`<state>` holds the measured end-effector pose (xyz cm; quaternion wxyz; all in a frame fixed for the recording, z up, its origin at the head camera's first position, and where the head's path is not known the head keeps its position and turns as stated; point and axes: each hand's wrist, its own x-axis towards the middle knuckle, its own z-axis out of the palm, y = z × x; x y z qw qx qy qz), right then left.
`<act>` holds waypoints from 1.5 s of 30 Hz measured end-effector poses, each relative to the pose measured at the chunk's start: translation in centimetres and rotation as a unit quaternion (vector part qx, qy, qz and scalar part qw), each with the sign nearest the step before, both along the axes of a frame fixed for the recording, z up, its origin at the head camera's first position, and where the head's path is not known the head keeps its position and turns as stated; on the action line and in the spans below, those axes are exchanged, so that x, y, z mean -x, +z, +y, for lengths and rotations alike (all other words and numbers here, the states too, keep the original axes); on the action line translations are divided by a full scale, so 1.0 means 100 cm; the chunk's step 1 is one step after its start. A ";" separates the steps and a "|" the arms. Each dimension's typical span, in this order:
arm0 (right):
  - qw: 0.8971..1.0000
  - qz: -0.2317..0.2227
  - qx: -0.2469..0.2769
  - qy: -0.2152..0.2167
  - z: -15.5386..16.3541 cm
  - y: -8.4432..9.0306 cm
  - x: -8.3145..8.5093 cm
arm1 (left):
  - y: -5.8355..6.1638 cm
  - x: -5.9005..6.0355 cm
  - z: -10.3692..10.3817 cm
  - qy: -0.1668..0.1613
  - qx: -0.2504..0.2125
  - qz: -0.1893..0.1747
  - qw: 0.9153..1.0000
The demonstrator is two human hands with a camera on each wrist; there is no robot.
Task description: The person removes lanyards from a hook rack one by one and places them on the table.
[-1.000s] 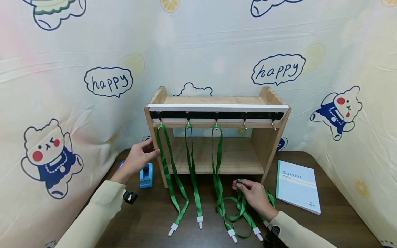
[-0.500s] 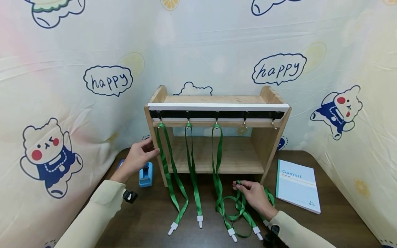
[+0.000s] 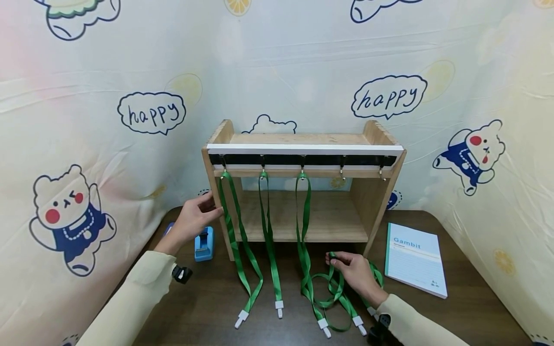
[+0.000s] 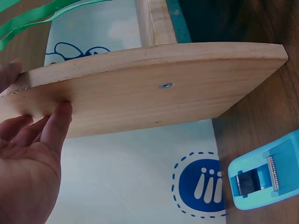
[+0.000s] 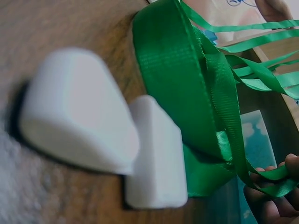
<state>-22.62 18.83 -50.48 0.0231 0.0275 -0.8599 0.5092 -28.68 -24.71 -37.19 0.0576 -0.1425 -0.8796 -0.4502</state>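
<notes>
A wooden shelf point(image 3: 303, 216) stands on the table with a hook strip point(image 3: 322, 160) along its upper front. From the strip's three left hooks hang green lanyards point(image 3: 269, 226) with white plastic clips; the two right hooks carry nothing. My left hand point(image 3: 195, 223) holds the shelf's left side panel point(image 4: 140, 88), thumb at the front edge and fingers against the outer face. Low in front of the shelf's right end, my right hand point(image 3: 357, 274) pinches a green lanyard point(image 5: 271, 189). More green strap loops lie under and beside this hand, with white clips point(image 3: 358, 322) near the wrist.
Left of the shelf sits a blue tape dispenser point(image 3: 204, 245). A pale blue notebook point(image 3: 416, 262) marked "Gambit" lies to the right. Behind everything hangs a printed cloth point(image 3: 277, 57) with bears and "happy" bubbles.
</notes>
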 end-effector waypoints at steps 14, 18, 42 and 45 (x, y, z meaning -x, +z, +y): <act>0.998 0.005 -0.054 -0.025 0.002 0.001 0.000 | 0.002 0.000 0.000 -0.004 -0.005 -0.008 1.000; 0.997 0.017 -0.067 -0.023 0.002 0.001 0.000 | 0.001 0.000 0.000 -0.005 -0.008 -0.007 1.000; 0.995 0.056 -0.085 -0.024 0.001 0.011 -0.008 | 0.000 -0.002 0.000 -0.001 -0.006 -0.002 1.000; 0.994 0.078 -0.074 -0.021 0.001 0.014 -0.011 | 0.001 -0.001 0.000 -0.002 -0.007 -0.001 1.000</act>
